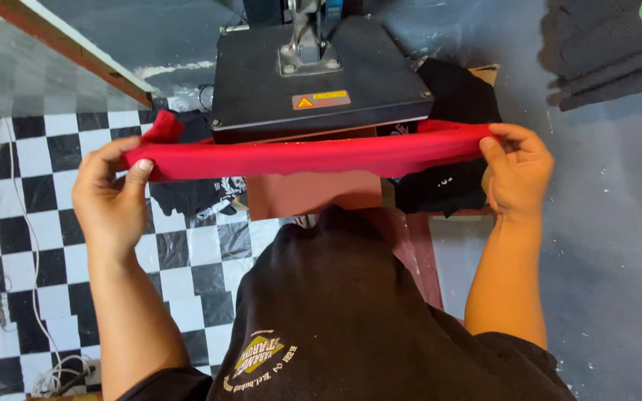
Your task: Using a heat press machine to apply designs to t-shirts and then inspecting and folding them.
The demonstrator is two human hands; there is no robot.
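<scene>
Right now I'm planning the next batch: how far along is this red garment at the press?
Done: nothing on it looks pressed. In hand: the left hand and right hand hold the folded red fabric garment stretched before the black heat press, whose top plate looks down. Left: laying it in, pressing.

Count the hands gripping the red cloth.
2. The left hand pinches the left end of the red cloth, and the right hand holds its right end, stretched in front of the heat press. No other hands show.
</scene>
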